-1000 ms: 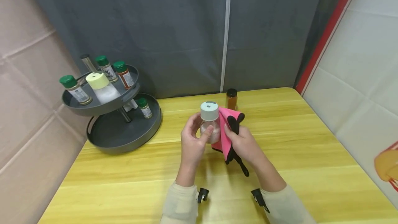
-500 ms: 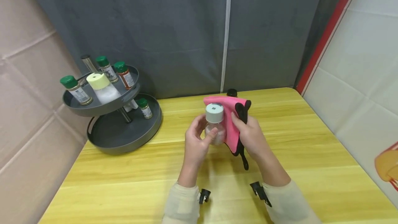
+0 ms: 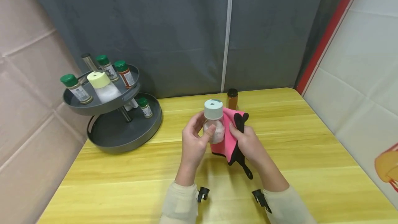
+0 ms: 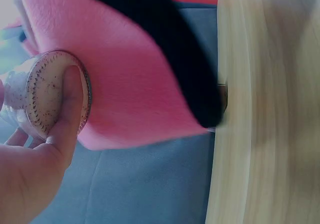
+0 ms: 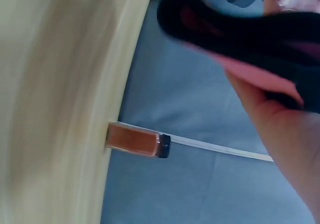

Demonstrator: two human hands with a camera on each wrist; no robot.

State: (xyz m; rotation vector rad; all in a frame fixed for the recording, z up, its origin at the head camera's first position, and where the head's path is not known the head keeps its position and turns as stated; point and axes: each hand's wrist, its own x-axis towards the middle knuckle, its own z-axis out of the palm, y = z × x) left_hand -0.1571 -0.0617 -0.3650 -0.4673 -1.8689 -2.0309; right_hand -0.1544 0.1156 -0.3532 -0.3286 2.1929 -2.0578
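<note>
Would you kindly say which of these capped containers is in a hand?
It is the clear, white-capped jar gripped by the left hand; the others are on the dark grey tiered rack or yellow wooden table.

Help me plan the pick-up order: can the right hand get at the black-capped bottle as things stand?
Probably not for a grasp: the right hand grips the pink cloth. Otherwise the way looks free, with the black-capped bottle standing unobstructed in the right wrist view.
</note>
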